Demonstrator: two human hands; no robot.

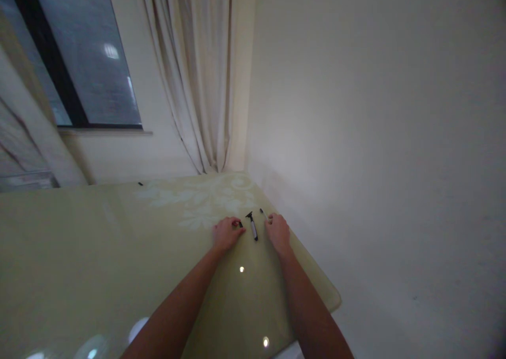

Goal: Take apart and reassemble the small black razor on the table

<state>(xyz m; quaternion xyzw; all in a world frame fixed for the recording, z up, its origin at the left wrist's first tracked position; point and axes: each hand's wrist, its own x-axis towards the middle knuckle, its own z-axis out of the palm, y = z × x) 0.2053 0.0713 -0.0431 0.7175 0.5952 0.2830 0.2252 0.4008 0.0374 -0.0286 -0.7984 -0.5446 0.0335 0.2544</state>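
Observation:
On the pale green table, a razor with a black head and grey handle lies between my hands. My left hand is closed on a small black object to the left of the razor. To the razor's right, my right hand pinches a thin light stick with a dark tip, which points away from me. The fingers hide the stick's near end.
A small black item rests at the table's far edge on the left. Curtains hang behind the table, and a wall runs along its right edge. Something white shows at the bottom, beside my right forearm.

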